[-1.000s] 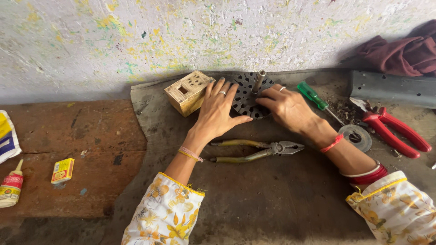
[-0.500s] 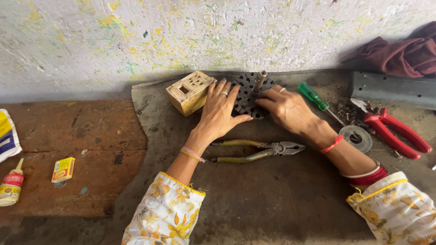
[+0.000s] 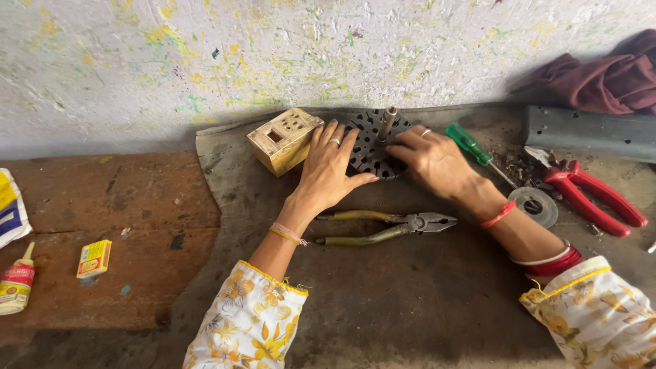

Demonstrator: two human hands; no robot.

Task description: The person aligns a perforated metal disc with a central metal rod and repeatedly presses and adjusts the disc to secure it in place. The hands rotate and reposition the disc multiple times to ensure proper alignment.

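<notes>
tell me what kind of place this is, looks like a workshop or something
Probably a small repair workbench set against a paint-flecked wall. Both hands, left hand and right hand, rest on a perforated metal disc, with pliers, a green-handled screwdriver and red-handled cutters nearby.

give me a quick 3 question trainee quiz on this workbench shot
1. True or false: the left hand holds the yellow-handled pliers.
2. What lies just right of the right hand? A) green-handled screwdriver B) glue bottle C) small yellow box
3. Fill in: both hands rest on the dark round perforated metal part with an upright ____ at its middle.

Key:
1. False; the pliers lie untouched on the grey mat.
2. A
3. shaft
</notes>
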